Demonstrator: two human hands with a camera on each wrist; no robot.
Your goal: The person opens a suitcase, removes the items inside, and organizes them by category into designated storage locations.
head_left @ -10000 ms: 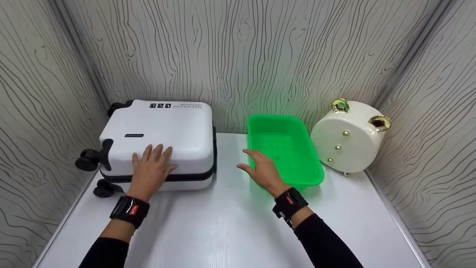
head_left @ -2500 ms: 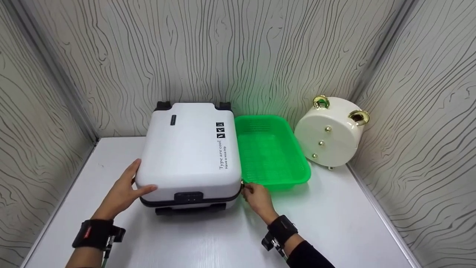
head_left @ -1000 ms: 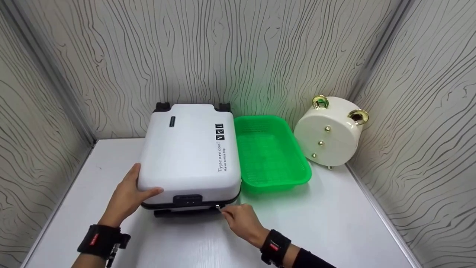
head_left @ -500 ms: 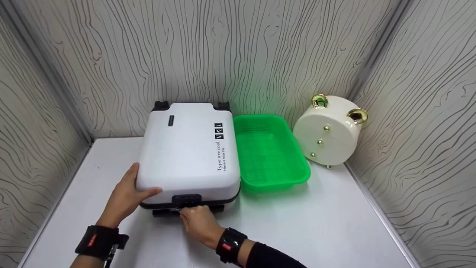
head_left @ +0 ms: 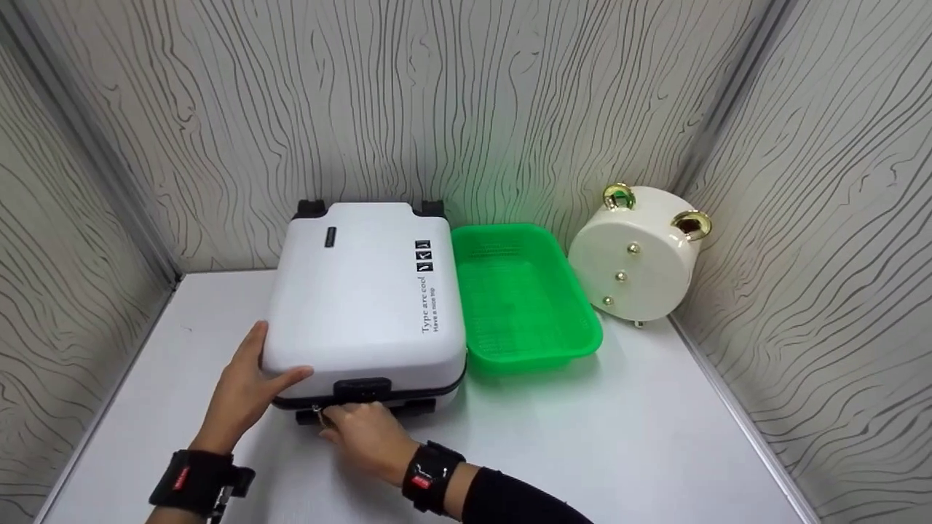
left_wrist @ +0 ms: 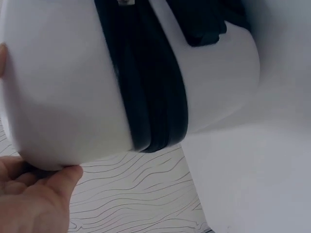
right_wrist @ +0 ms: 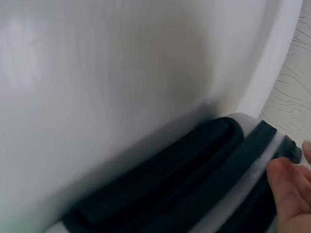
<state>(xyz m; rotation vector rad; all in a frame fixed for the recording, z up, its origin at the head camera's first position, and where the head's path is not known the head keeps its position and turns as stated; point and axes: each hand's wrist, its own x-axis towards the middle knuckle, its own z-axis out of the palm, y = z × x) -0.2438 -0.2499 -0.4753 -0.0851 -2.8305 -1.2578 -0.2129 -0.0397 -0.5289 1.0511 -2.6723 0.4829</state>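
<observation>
A white hard-shell suitcase [head_left: 364, 298] lies flat, its wheels toward the back wall. My left hand [head_left: 240, 389] grips its front left corner, thumb on the front and fingers along the side; the left wrist view shows those fingertips against the shell [left_wrist: 53, 97]. At the front edge my right hand [head_left: 371, 433] pinches a small metal zipper pull [head_left: 317, 412] on the black zipper band, left of the dark lock [head_left: 362, 386]. The right fingers partly hide the pull. In the right wrist view, the thumb and fingers [right_wrist: 289, 187] are beside the black band.
A green plastic basket [head_left: 593, 342] stands against the suitcase's right side. Right of it, a round cream-coloured bag or case [head_left: 655, 273] with gold rings and studs leans near the corner. Patterned walls [head_left: 466, 109] enclose the white table [head_left: 568, 451].
The suitcase has turned so its lock faces front. My right hand has drawn the zipper pull from the right side round the corner and leftward along the front. The left hand stays at the corner.
</observation>
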